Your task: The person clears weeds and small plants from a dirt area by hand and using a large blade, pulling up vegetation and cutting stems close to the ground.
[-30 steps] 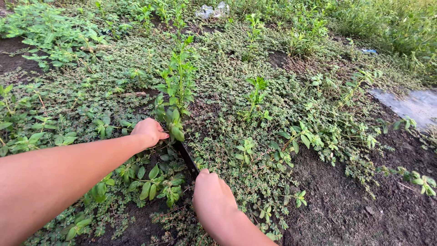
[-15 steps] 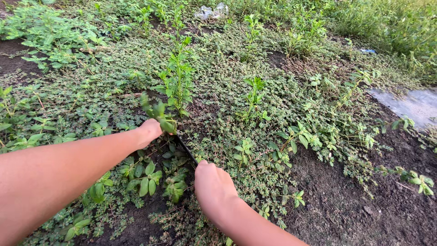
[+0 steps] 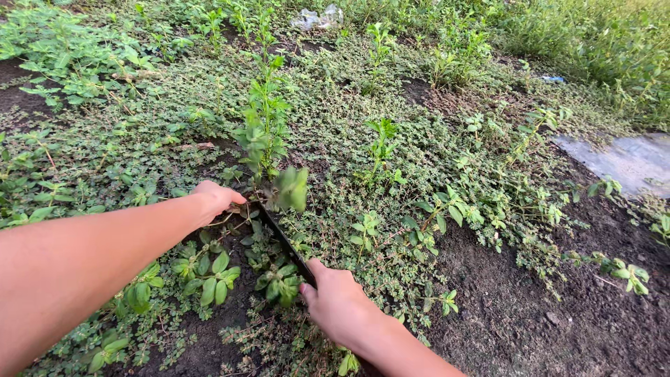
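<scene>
My left hand (image 3: pixel 211 199) is closed around the stem of a leafy green weed (image 3: pixel 289 188), whose top is blurred and tilted to the right. My right hand (image 3: pixel 340 301) grips the handle of a dark, narrow blade (image 3: pixel 283 244) that runs up-left along the soil to the foot of that weed. A taller upright green plant (image 3: pixel 263 129) stands just behind the weed. Broad-leaved low plants (image 3: pixel 209 272) lie between my two arms.
Low creeping ground cover (image 3: pixel 391 160) spreads over most of the ground. Bare dark soil (image 3: pixel 530 321) lies at the lower right. A grey flat sheet (image 3: pixel 624 160) sits at the right edge. Crumpled clear plastic (image 3: pixel 315 17) lies at the top. Taller grass (image 3: pixel 600 42) fills the upper right.
The weed in my left hand has swung from upright to leaning right. My right hand has drawn back toward me, exposing more of the dark blade.
</scene>
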